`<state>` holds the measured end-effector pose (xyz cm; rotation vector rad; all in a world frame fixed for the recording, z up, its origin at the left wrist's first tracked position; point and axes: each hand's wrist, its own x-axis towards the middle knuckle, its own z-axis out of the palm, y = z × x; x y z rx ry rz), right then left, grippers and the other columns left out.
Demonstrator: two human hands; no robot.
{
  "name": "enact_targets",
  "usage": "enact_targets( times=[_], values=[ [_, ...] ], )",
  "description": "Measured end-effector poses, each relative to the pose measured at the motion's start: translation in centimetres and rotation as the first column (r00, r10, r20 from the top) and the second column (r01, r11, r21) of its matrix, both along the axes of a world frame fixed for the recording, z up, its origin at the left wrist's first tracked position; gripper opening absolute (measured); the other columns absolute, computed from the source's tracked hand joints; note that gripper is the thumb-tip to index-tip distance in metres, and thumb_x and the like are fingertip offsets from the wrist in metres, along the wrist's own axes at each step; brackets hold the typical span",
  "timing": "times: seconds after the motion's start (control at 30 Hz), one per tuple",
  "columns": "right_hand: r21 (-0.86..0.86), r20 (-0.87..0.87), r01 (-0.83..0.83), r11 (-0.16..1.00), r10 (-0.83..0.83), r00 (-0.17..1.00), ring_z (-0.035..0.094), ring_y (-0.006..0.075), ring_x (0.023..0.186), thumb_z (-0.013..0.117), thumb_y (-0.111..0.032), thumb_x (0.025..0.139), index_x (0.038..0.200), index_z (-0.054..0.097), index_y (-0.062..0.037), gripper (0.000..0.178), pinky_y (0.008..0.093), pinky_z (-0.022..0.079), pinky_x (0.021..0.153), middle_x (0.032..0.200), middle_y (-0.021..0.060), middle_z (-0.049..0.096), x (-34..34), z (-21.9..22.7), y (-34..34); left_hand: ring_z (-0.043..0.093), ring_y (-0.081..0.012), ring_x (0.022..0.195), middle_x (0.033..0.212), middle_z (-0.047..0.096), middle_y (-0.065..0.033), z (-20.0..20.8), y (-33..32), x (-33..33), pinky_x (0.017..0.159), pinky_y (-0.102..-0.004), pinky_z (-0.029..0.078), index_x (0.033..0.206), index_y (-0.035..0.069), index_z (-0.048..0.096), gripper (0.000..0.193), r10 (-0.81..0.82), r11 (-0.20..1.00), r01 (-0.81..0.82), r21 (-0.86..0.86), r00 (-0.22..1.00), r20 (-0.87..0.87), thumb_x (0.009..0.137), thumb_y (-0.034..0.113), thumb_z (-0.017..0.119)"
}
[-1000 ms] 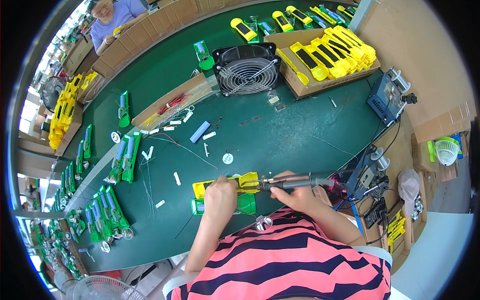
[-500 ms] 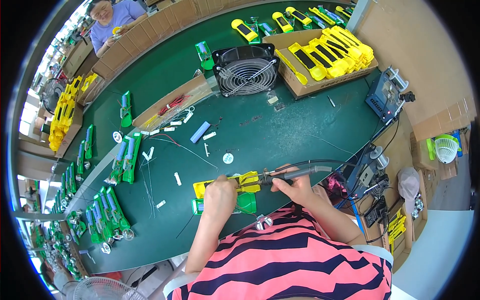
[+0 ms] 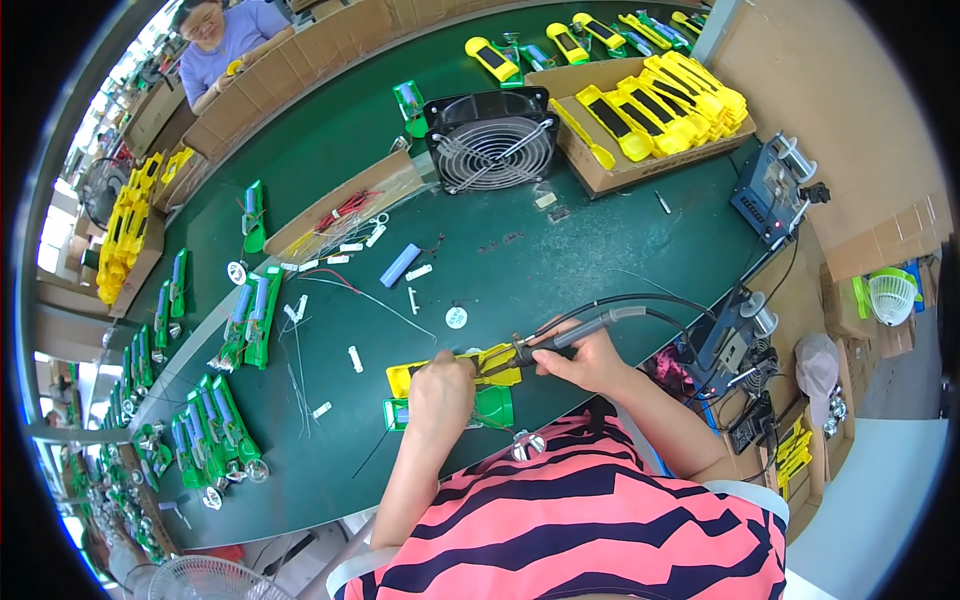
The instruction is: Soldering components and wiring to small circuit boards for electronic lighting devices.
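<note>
In front of me a yellow plastic casing [image 3: 503, 374] lies just beyond a green plastic casing [image 3: 494, 405]. My left hand [image 3: 442, 393] is closed over the left part of the yellow casing; its curled fingers hide whatever they pinch. My right hand [image 3: 585, 361] grips a soldering iron [image 3: 567, 338], a thin feed tube running alongside it. The iron's front end points left and down at the yellow casing, close to my left fingers; the exact tip is hard to make out. A round silvery piece [image 3: 527, 445] sits by my shirt, near the green casing.
A black fan [image 3: 495, 152] stands beyond, next to a cardboard box [image 3: 640, 172] of yellow casings. Soldering stations [image 3: 768, 195] are at right, with cables reaching my iron. Green casings with blue cells [image 3: 215, 420], white connectors and a loose blue cell [image 3: 400, 265] lie left. Another person sits far left.
My right hand and the soldering iron have shifted slightly left, and the iron's cable now arcs higher. My left hand and the casings stay put. The other person's hands have moved a little.
</note>
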<state>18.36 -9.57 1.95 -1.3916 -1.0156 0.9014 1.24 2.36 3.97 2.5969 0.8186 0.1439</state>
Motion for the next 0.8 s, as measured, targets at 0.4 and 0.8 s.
enact_targets(
  times=[0.4,0.8],
  values=[
    [0.156,-0.107,0.098,0.983,-0.082,0.991,0.059,0.0123,0.063,0.057,0.0,0.079,0.093,0.057,0.0024,0.014,0.0223,0.05,0.053,0.086,0.0111,0.056,-1.0,2.4,-1.6,0.058,-0.0288,0.06,0.068,0.056,-0.0118,0.2,0.1,0.2,0.057,-0.0362,0.046,0.067,0.005,0.063,0.006,0.013,1.0,-0.014,0.018,1.0,0.02,0.067,0.005,0.056],
    [-0.053,0.357,-0.178,0.983,0.186,0.916,0.048,0.0332,0.105,0.068,-0.014,0.068,0.126,0.026,-0.0023,0.073,0.0491,0.013,0.105,0.112,0.0189,0.048,-5.4,0.1,-1.5,0.057,-0.0304,0.058,0.068,0.055,-0.0135,0.3,-0.1,0.1,0.056,-0.0378,0.045,0.069,0.003,0.063,0.005,0.024,1.0,-0.024,-0.01,0.999,0.046,0.066,0.005,0.059]
  ],
)
